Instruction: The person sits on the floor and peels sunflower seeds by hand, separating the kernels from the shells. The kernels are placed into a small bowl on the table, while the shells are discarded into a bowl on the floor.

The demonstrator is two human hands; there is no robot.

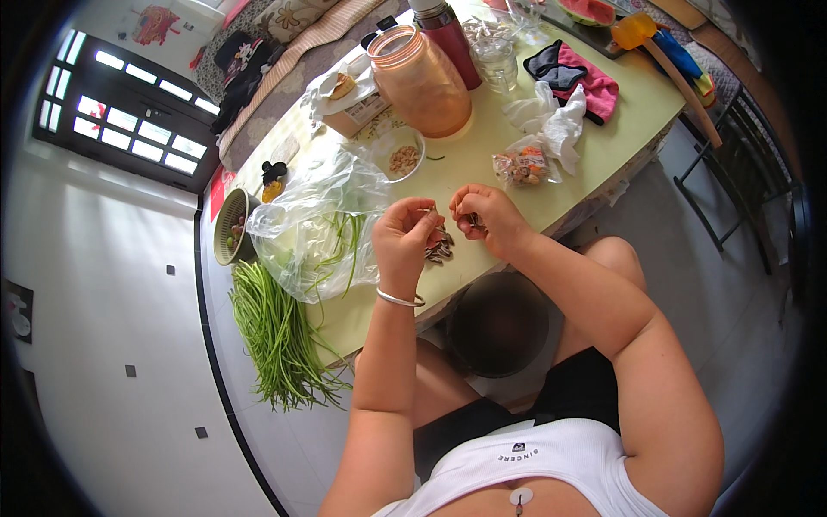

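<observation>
Both my hands are close together over the near part of the yellow-green table. My left hand, with a silver bangle at its wrist, pinches thumb against forefinger; what sits between them is too small to make out. Just to its right, my right hand is curled closed, and some dark striped sunflower seeds show among its fingers. A small pile of striped sunflower seeds lies on the tabletop under my left fingertips. Beyond my hands stands a clear round bowl with pale shelled kernels in it.
A clear plastic bag and long green stalks lie at left, beside a basket. Behind are an orange jar and a red flask. A snack packet lies right. A dark bin stands between my knees.
</observation>
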